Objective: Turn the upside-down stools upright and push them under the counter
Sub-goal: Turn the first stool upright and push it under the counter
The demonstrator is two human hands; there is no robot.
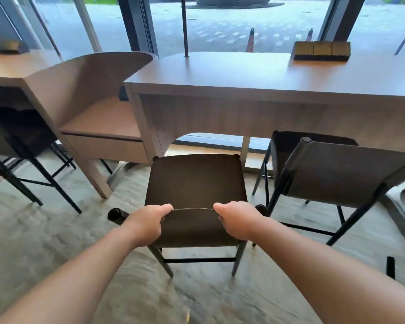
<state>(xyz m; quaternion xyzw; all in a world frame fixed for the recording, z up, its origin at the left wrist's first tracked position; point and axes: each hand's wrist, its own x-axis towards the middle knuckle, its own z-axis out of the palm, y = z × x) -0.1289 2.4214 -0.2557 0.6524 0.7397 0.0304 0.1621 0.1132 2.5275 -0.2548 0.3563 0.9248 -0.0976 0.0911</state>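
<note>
A dark brown stool stands upright on its legs right in front of me, its seat facing the wooden counter. My left hand grips the top edge of its low backrest on the left side. My right hand grips the same edge on the right. The stool's front edge sits level with the counter's arched opening, and the rest of the seat is outside it. A second upright stool stands to the right, its seat partly under the counter.
A lower curved wooden shelf unit adjoins the counter on the left. Another stool stands under the left desk. A dark box holder sits on the counter by the window. The floor is pale carpet.
</note>
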